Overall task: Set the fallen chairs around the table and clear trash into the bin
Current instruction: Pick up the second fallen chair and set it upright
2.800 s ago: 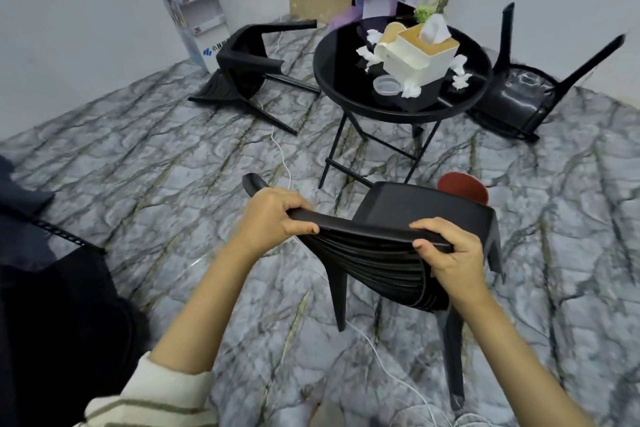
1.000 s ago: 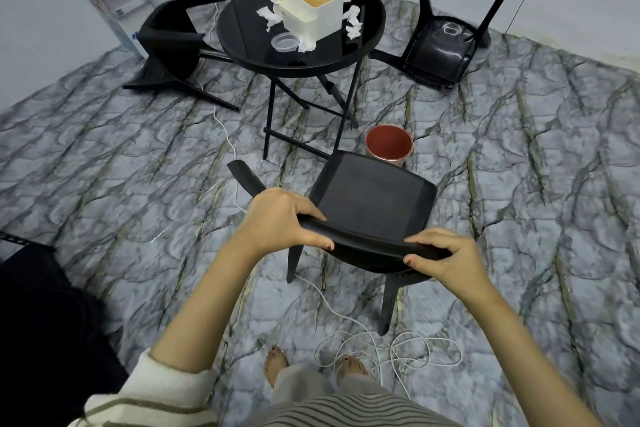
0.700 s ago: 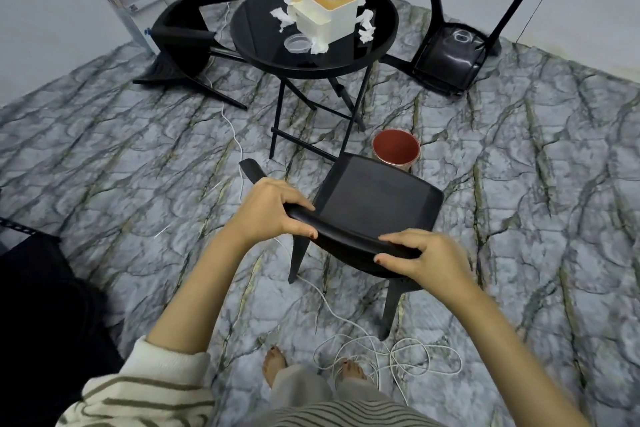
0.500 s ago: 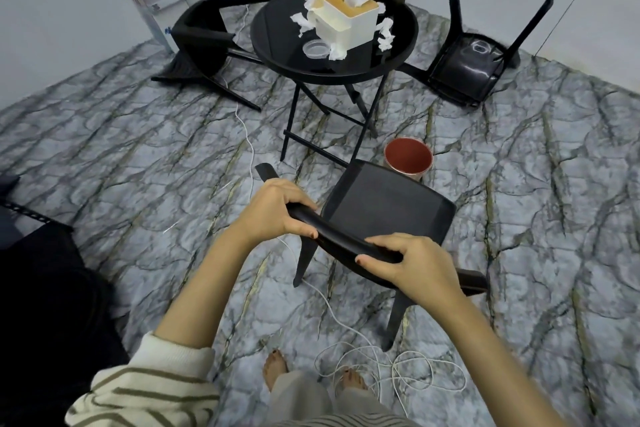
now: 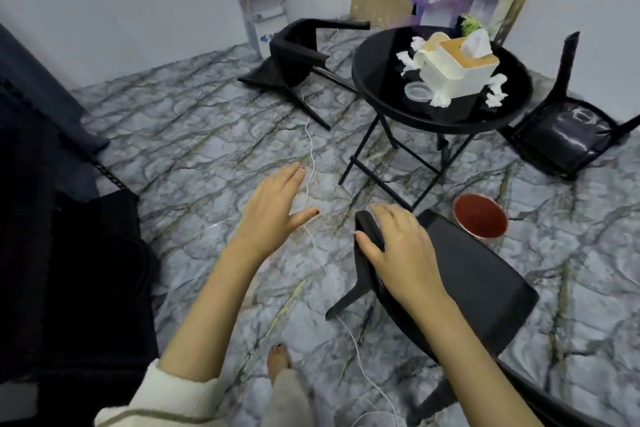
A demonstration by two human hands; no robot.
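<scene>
my right hand (image 5: 401, 250) rests on the top rail of the upright chair (image 5: 485, 284), fingers draped over its left end and thumb on the near side, a loose hold rather than a tight clench. my left hand (image 5: 273, 215) is off the chair, spread wide and empty above the floor, just left of the rail's tip. the chair stands directly in front of me on the right, its seat facing the round black table (image 5: 381, 80). the red bin (image 5: 479, 220) sits on the floor between the seat and the table's legs. crumpled tissues (image 5: 497, 90) lie on the table around a tissue box (image 5: 457, 76). one fallen chair (image 5: 294, 59) lies left of the table, another (image 5: 564, 135) to its right
</scene>
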